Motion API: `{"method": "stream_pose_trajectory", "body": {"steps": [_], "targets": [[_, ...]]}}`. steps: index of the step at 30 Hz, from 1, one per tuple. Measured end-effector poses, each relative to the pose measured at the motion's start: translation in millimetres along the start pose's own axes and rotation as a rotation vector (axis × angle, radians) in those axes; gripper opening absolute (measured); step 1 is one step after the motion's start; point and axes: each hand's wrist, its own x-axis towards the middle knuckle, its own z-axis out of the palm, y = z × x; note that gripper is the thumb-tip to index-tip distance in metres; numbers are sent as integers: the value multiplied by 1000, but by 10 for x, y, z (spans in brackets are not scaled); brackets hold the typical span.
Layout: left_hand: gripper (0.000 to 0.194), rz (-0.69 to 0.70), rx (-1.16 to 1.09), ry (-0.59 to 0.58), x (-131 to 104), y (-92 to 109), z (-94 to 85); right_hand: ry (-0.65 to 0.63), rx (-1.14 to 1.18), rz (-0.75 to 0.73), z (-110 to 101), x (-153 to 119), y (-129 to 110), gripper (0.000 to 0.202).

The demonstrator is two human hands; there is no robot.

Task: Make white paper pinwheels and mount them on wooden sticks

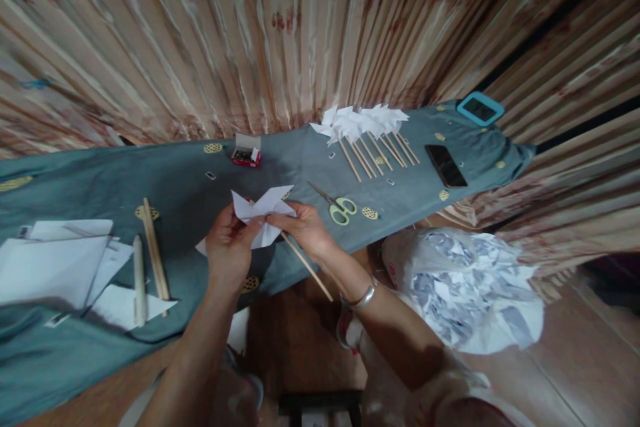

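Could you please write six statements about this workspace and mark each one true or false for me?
1. The left hand and right hand both hold a white paper pinwheel. True.
2. The green-handled scissors lie on the tablecloth. True.
3. The red box is shut. False: the red box is open, with small dark contents showing.
4. The silver bangle is on the left wrist. False: the silver bangle is on the right wrist.
5. The dark phone lies to the right of the scissors. True.
6. The plastic bag of paper scraps stands on the tablecloth. False: the plastic bag is on the floor.
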Motion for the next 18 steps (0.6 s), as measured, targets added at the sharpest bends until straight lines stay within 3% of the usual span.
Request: {"method": "stream_pose_trajectory", "body": {"steps": [11,18], "targets": [[42,-40,-72,-25,-32,-13,38,22,-25,0,-5,-83,3,29],[48,-38,-100,-32,-51,-16,42,17,-9,-8,-3,-102,23,29]]}}
